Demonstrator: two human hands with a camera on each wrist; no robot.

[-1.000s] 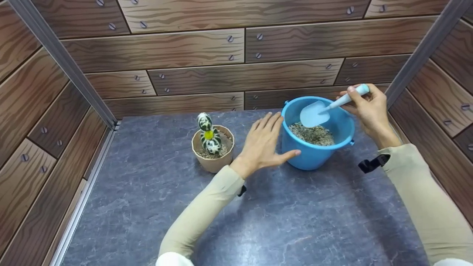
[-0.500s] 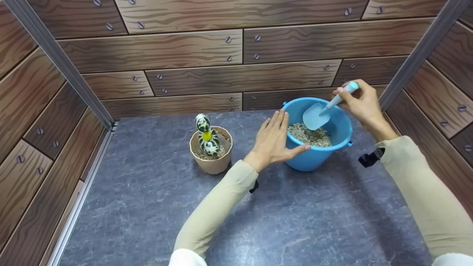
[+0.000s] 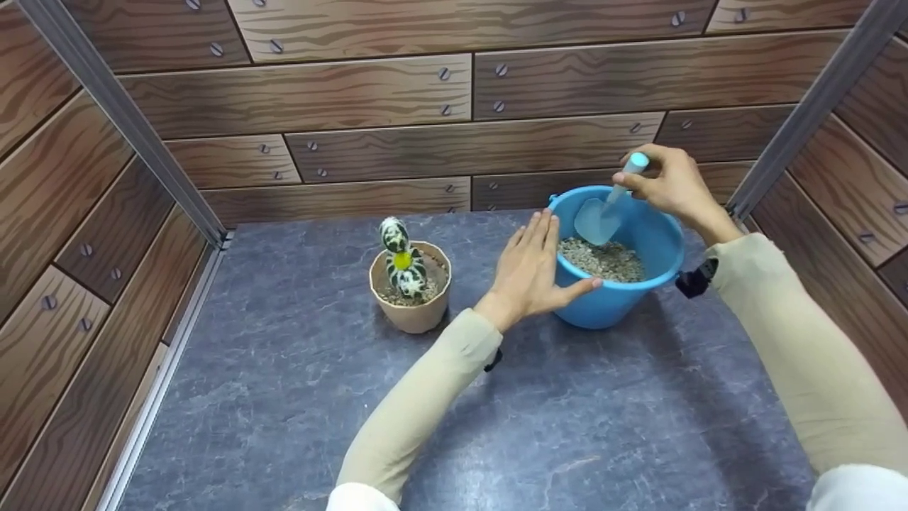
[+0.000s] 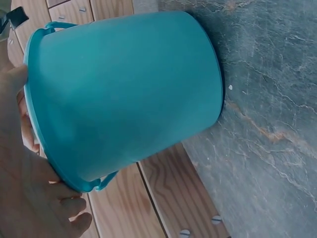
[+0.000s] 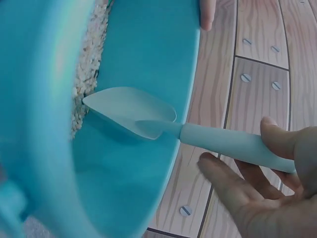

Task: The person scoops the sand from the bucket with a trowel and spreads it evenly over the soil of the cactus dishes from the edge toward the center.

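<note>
Closest to me, two beige sleeves (image 3: 418,404) reach in over the front edge of the table (image 3: 284,397), a dark stone-look top. A small black device (image 3: 695,279) sits under the right cuff.

Beyond the sleeves, I have the left hand (image 3: 525,277) at the near left side of the blue bucket (image 3: 596,309), fingers straight, thumb spread away from them along the rim. It rests against the bucket without wrapping round it.

The bucket stands upright toward the table's back right corner, with pale grit (image 3: 603,262) lying in the bottom. Left of it, well apart and a little left of the middle of the back edge, I see a tan pot (image 3: 413,317) holding a striped cactus (image 3: 409,280) with a yellow flower (image 3: 402,260).

Farther back, the right hand (image 3: 670,181) pinches the handle of a light blue trowel (image 3: 597,223) between thumb and fingers, above the bucket's far rim. The blade slants down inside, tip at the grit; I can't tell whether it touches.

Behind the back edge rises a plank-patterned wall (image 3: 369,85).
</note>
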